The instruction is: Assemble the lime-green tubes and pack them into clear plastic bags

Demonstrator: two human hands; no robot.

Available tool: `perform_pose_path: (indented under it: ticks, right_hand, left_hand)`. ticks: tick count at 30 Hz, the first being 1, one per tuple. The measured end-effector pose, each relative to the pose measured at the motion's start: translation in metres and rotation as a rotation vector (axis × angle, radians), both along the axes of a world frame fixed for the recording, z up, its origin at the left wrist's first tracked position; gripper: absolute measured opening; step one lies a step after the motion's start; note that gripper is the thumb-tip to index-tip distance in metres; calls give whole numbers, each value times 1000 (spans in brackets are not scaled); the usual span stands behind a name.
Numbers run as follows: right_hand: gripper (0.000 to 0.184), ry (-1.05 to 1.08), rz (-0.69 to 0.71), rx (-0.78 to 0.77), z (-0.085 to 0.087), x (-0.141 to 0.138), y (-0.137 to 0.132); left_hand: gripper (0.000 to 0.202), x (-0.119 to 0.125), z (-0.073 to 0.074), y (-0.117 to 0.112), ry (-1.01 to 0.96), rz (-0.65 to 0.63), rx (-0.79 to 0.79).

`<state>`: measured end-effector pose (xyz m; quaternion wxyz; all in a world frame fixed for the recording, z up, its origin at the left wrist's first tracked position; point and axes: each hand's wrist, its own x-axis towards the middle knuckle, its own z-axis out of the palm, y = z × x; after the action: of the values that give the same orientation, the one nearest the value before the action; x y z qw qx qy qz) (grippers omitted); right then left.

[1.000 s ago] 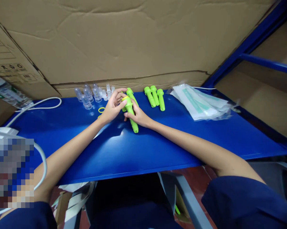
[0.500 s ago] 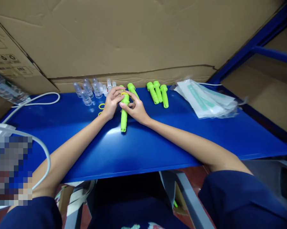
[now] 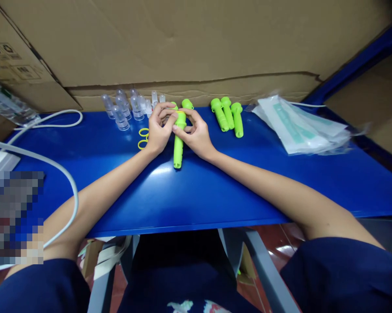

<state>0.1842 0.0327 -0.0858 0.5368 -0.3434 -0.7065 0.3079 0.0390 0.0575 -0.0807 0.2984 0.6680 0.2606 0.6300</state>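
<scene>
Both my hands meet over a bright green plastic torch body (image 3: 178, 145) standing tilted on the blue table (image 3: 215, 182). My left hand (image 3: 159, 130) pinches its upper end from the left. From the right, my right hand (image 3: 196, 132) grips the same end with curled fingers. A thin yellow ring seems to sit at the torch's top between my fingertips. Two loose yellow rings (image 3: 143, 138) lie just left of my left hand. Another green torch body (image 3: 187, 104) shows behind my fingers.
Three green torch bodies (image 3: 228, 115) lie side by side to the right. Several clear plastic caps (image 3: 124, 108) stand at the back left. Plastic bags (image 3: 300, 126) are stacked at the right. A white cable (image 3: 52, 165) loops at the left. Cardboard boxes (image 3: 182, 43) wall the back.
The green torch body has swung from leaning right to nearly straight toward me. Both hands have closed on its upper end. The view has shifted so everything sits a little higher and further right.
</scene>
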Motion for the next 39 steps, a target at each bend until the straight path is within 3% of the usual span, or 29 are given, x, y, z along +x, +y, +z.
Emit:
perform_pose_path:
  ticks: [5,11,17,27,39]
  right_hand:
    - [68,-7,-20,-31,-1,0,-2]
    - [67,57,-28,-33,3,-1,-2]
    - [72,91,110,-108,11,-2,-5]
    - [86,184,97,-179,9,-7,-13]
    - [75,132,59,-118,11,-6,-23]
  left_hand:
    - [35,4,-1,-8,-31,66,-1]
    - [43,8,3,-13,-58,56,-73]
    - [51,3,1,-5,-74,33,-142]
    - [48,5,9,-13,-71,124,-62]
    - [45,6,14,-22,-48,222,-9]
